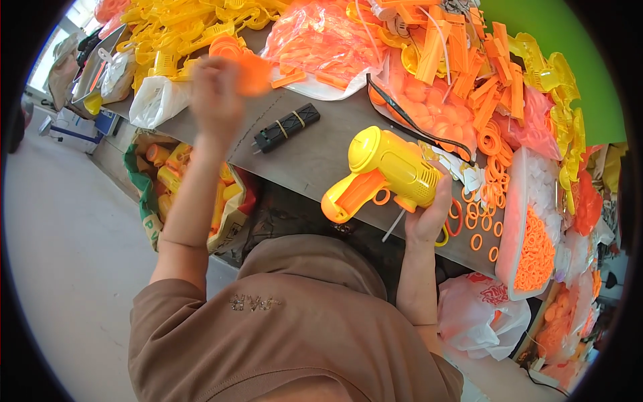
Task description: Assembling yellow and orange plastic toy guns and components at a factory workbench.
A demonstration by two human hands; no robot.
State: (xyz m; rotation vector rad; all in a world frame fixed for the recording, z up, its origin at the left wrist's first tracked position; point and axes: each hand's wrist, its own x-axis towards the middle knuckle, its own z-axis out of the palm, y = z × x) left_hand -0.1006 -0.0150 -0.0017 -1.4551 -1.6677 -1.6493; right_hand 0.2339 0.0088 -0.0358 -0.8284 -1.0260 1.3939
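My right hand [432, 204] is closed round the rear end of a yellow plastic toy housing [395, 167], shaped like a toy blaster, holding it above the table's front edge. The housing has a round front cap and an orange handle [355, 195] pointing down to the left. Raised at the left, my left hand [218, 94] is smeared by motion, with its fingers closed on a blurred flat orange plastic piece [253, 75]. Between the hands, a black stick-shaped tool [287, 128] with a thin metal tip and bands round it lies on the grey table [301, 164].
Yellow housings [181, 27] pile up at the back left. Bagged orange parts [321, 40] and orange strips [455, 53] fill the back. Orange rings [477, 218] lie beside a white tub [512, 231] at the right. A bag [140, 191] of yellow-orange parts stands below left.
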